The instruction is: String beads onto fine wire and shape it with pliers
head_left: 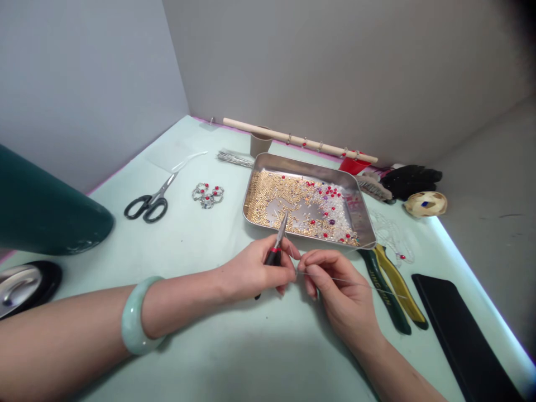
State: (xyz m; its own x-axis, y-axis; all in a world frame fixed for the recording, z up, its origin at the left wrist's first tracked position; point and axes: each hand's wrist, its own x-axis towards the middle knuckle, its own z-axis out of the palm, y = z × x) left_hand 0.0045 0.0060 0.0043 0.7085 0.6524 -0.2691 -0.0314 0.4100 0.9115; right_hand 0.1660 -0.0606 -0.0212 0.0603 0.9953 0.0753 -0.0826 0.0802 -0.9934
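Observation:
My left hand is closed round small needle-nose pliers with black and red handles, their tip pointing away over the tray's near edge. Its thumb and fingertips meet close to those of my right hand. Between the two hands runs a thin clear strand, wire or line, pinched by my right fingers and trailing out to the right. Whatever sits right at the fingertips is too small to make out. Just beyond my hands lies a metal tray of gold, clear and red beads.
Scissors and a beaded piece lie left of the tray. Green-yellow pliers and a black flat object are at right. A wooden rod with rings rests across two cups behind. A dark green cylinder stands at left.

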